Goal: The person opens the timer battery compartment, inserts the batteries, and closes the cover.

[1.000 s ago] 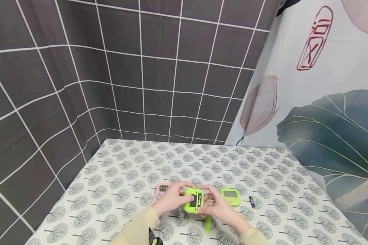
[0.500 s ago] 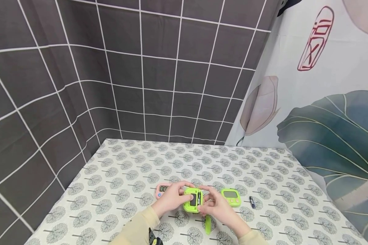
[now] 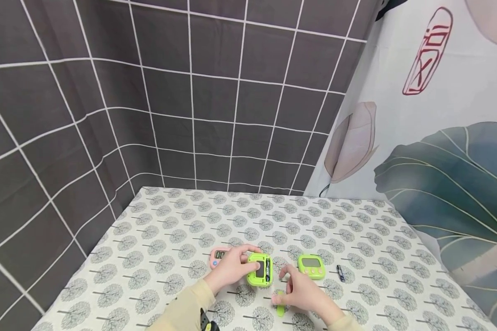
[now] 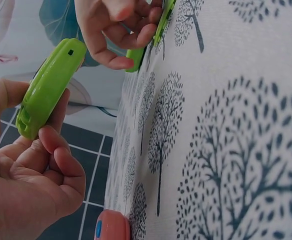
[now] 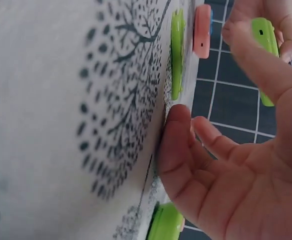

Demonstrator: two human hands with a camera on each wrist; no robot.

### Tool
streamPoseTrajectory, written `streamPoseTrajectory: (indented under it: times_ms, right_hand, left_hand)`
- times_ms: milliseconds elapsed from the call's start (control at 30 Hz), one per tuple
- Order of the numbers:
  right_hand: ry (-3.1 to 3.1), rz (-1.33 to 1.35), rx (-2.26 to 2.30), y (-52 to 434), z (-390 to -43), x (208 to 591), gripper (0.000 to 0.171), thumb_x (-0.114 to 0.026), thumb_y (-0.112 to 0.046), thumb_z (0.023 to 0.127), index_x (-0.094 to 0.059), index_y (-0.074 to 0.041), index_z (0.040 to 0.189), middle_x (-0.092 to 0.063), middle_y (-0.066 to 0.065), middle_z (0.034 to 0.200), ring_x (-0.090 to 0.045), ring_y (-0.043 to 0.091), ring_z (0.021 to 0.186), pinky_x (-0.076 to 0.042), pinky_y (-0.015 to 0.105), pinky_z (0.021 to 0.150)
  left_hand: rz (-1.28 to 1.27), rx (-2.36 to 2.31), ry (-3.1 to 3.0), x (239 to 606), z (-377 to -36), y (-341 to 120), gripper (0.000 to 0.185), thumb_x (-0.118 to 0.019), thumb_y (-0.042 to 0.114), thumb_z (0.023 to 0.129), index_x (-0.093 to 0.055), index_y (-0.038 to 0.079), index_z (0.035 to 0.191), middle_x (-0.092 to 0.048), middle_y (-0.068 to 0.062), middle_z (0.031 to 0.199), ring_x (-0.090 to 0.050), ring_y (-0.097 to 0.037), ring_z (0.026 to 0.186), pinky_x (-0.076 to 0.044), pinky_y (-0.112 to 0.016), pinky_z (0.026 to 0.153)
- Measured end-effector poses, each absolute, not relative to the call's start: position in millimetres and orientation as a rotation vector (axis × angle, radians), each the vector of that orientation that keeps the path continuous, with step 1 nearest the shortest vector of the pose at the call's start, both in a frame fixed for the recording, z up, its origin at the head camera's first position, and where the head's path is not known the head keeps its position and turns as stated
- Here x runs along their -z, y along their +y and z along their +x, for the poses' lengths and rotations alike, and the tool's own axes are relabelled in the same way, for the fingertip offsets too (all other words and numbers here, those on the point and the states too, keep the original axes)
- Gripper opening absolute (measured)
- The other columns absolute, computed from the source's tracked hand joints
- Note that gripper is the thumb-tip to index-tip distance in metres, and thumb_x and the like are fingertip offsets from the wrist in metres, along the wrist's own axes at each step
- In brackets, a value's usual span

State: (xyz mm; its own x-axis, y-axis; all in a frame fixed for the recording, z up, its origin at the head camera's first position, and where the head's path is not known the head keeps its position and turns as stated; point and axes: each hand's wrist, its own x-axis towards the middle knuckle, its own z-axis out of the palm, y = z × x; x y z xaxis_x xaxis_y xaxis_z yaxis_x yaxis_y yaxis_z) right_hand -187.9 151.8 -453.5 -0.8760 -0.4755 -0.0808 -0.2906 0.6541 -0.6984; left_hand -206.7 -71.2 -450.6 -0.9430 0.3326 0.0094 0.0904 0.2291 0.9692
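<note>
My left hand [image 3: 231, 269] grips a green digital timer [image 3: 254, 279] above the table, its back turned up. The battery compartment is uncovered, with a dark battery [image 3: 268, 269] lying in it. In the left wrist view the timer [image 4: 51, 85] is seen edge-on between thumb and fingers. Away from the timer, my right hand [image 3: 303, 290] is low over the table with relaxed, bent fingers and nothing held. Its thumb overlaps a small green battery cover [image 3: 280, 310] in the head view. The right wrist view shows this cover [image 5: 177, 55] lying on the cloth beyond the fingertips.
A second green timer [image 3: 311, 264] lies screen up right of my right hand, with a loose battery [image 3: 340, 273] beside it. Partly behind my left hand is a pink timer [image 3: 216, 255]. A tree-print cloth [image 3: 182, 257] covers the table; a dark grid curtain [image 3: 215, 101] hangs behind.
My right hand has let go of the timer's right side and moved down and right to the green cover. The left hand keeps its hold on the timer.
</note>
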Motion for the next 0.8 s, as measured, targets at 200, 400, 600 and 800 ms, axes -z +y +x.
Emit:
streamPoseTrajectory:
  times_ms: [200, 400, 600, 800]
  right_hand:
    - [2.634, -0.644, 0.933, 151.8, -184.4, 450.6, 0.056, -0.088, -0.028, 0.06, -0.052, -0.007, 0.098, -0.049, 0.0, 0.066, -0.041, 0.009, 0.054, -0.036, 0.024, 0.049]
    - [2.622, -0.649, 0.846, 151.0, -185.0, 448.4, 0.052, -0.089, -0.022, 0.056, -0.054, -0.006, 0.091, -0.05, 0.001, 0.069, -0.043, 0.011, 0.058, -0.037, 0.024, 0.052]
    - [2.621, -0.638, 0.815, 149.9, -185.8, 448.2, 0.047, -0.089, -0.02, 0.055, -0.053, -0.009, 0.083, -0.051, 0.0, 0.069, -0.043, 0.011, 0.059, -0.037, 0.023, 0.053]
    - [2.595, -0.712, 0.863, 150.3, -185.1, 450.2, 0.05, -0.088, -0.019, 0.056, -0.049, -0.01, 0.086, -0.05, -0.002, 0.068, -0.042, 0.008, 0.058, -0.037, 0.023, 0.053]
  left_hand:
    - [0.416, -1.798, 2.3, 450.2, -205.9, -71.5, 0.04, -0.068, 0.011, 0.084, -0.058, 0.005, 0.122, -0.072, -0.009, 0.083, -0.067, -0.014, 0.07, -0.053, -0.024, 0.07]
    - [0.395, -1.778, 2.32, 451.2, -206.7, -71.3, 0.039, -0.067, 0.012, 0.085, -0.058, 0.008, 0.123, -0.072, -0.008, 0.083, -0.066, -0.014, 0.07, -0.051, -0.025, 0.073]
    - [0.409, -1.774, 2.322, 451.2, -205.7, -71.0, 0.038, -0.065, 0.007, 0.085, -0.058, 0.005, 0.122, -0.072, -0.012, 0.084, -0.067, -0.015, 0.071, -0.052, -0.024, 0.068]
    - [0.394, -1.786, 2.315, 448.0, -203.9, -70.6, 0.037, -0.065, 0.007, 0.085, -0.058, 0.006, 0.122, -0.072, -0.012, 0.085, -0.066, -0.014, 0.068, -0.053, -0.023, 0.061]
